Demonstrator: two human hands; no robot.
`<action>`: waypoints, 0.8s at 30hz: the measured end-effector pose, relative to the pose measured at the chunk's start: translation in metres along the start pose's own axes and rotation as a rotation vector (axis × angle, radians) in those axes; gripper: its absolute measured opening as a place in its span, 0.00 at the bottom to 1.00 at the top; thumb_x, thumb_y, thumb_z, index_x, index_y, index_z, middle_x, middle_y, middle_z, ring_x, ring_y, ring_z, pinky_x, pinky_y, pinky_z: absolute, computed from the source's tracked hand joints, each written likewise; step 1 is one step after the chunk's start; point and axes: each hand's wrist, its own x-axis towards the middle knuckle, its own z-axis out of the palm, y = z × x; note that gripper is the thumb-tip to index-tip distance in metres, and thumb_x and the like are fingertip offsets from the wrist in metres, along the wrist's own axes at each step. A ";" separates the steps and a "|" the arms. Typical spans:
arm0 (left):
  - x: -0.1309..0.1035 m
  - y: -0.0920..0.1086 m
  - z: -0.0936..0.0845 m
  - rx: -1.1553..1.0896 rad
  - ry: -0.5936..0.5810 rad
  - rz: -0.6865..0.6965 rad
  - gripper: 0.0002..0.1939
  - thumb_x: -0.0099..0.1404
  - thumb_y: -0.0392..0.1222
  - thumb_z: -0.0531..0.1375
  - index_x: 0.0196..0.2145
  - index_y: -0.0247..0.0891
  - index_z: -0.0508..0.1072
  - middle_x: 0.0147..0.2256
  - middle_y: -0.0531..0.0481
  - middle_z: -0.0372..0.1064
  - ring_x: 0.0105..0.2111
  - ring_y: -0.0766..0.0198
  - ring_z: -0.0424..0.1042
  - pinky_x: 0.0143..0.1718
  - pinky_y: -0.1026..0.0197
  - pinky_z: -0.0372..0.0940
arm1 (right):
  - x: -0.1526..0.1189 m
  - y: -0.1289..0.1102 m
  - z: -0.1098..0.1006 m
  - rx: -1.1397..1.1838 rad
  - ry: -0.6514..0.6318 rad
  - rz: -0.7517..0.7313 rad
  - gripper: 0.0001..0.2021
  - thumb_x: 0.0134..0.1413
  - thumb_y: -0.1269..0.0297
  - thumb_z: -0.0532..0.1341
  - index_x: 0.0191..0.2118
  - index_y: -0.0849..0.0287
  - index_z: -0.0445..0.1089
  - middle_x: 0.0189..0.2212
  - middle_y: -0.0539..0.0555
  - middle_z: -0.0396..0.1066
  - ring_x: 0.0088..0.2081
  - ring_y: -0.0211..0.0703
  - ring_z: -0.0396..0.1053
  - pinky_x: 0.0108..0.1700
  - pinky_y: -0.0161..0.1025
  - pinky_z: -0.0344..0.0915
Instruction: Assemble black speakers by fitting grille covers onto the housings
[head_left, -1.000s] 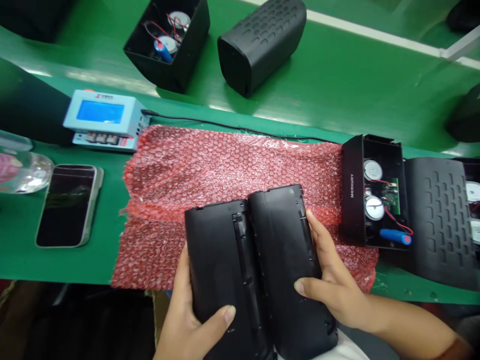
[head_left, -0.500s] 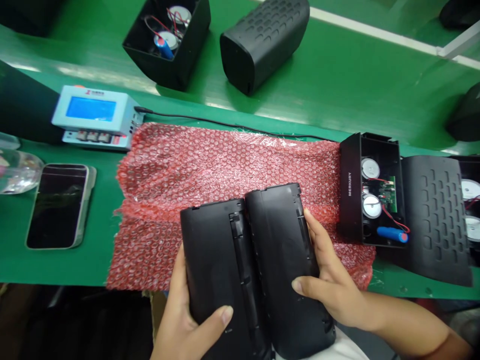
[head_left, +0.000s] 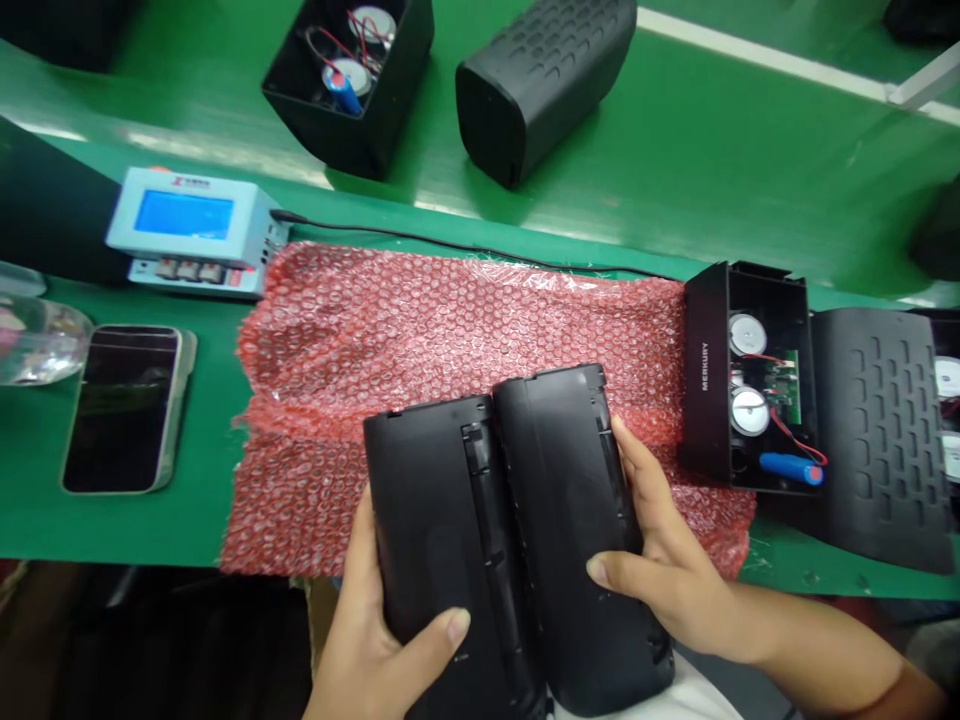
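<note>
Two long black plastic housing halves lie side by side in my grip, above the near edge of red bubble wrap (head_left: pixel 450 320). My left hand (head_left: pixel 390 620) is closed around the left housing half (head_left: pixel 427 520), its thumb on the upper face. Wrapped about the right housing half (head_left: pixel 570 500) is my right hand (head_left: pixel 667 560), thumb pressed on its face and fingers along the right side. The two halves touch or nearly touch along their inner edges. Their undersides are hidden.
An open black speaker box (head_left: pixel 769 390) with wires and a blue battery stands right, beside a textured black cover (head_left: pixel 892 430). A phone (head_left: pixel 124 410) and a light-blue meter (head_left: pixel 191 230) lie left. Behind are another open box (head_left: pixel 352 90) and a closed speaker (head_left: pixel 540 90).
The whole scene has shifted slightly to the right in view. Both hands keep the same hold on the two housing halves.
</note>
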 end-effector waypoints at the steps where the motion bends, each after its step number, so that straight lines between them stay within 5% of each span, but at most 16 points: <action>1: 0.000 -0.002 -0.002 0.011 -0.011 0.019 0.51 0.50 0.44 0.68 0.65 0.49 0.45 0.64 0.52 0.50 0.63 0.52 0.52 0.63 0.52 0.48 | 0.000 0.000 0.000 -0.009 0.003 -0.001 0.42 0.54 0.77 0.59 0.66 0.39 0.38 0.65 0.43 0.39 0.65 0.38 0.37 0.64 0.40 0.46; 8: 0.000 -0.005 -0.003 -0.047 -0.094 0.075 0.49 0.54 0.42 0.65 0.66 0.48 0.41 0.65 0.51 0.48 0.63 0.60 0.52 0.59 0.66 0.55 | -0.001 0.004 -0.001 -0.122 0.016 -0.055 0.41 0.57 0.74 0.59 0.67 0.43 0.35 0.65 0.44 0.38 0.64 0.36 0.38 0.59 0.32 0.54; 13: 0.000 -0.006 -0.005 -0.057 -0.130 0.131 0.49 0.56 0.40 0.65 0.66 0.47 0.39 0.65 0.51 0.49 0.63 0.61 0.50 0.59 0.68 0.54 | 0.000 0.003 -0.002 -0.387 0.003 -0.182 0.40 0.59 0.71 0.57 0.68 0.49 0.31 0.66 0.45 0.33 0.64 0.33 0.36 0.62 0.28 0.45; 24: 0.002 -0.009 0.000 -0.169 -0.150 0.203 0.49 0.55 0.40 0.65 0.66 0.47 0.40 0.64 0.51 0.50 0.62 0.63 0.54 0.58 0.70 0.55 | 0.004 0.010 -0.001 -0.404 0.062 -0.218 0.43 0.56 0.62 0.63 0.68 0.51 0.34 0.65 0.50 0.38 0.65 0.44 0.38 0.63 0.43 0.49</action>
